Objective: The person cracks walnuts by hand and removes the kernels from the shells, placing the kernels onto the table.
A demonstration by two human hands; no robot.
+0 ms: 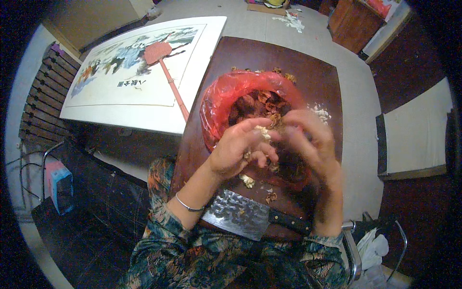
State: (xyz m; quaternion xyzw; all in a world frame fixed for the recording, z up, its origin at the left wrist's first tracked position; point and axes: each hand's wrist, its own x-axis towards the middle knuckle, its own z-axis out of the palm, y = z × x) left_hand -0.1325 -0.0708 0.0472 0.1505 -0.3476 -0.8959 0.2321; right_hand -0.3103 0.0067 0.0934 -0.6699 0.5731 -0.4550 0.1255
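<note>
My left hand (240, 148), a silver bangle at its wrist, holds pale walnut kernel pieces (264, 132) in its half-curled fingers. Close beside it, my right hand (312, 139) is blurred by motion, so its grip is unclear. A brown walnut shell piece (275, 120) is between the fingertips of both hands. Beneath them an open red plastic bag (216, 97) contains many brown shell pieces (265, 101). Toward me, another pale kernel (247, 181) rests on the dark wooden table (249, 54). A cleaver (238, 213) lies at the near edge, its black handle pointing right.
White crumbs (320, 113) are scattered right of the bag, and shell bits (277, 70) lie behind it. To the left, a white table (144, 119) with a printed painting carries a red fly swatter (157, 53). A wooden cabinet (355, 27) stands at the far right.
</note>
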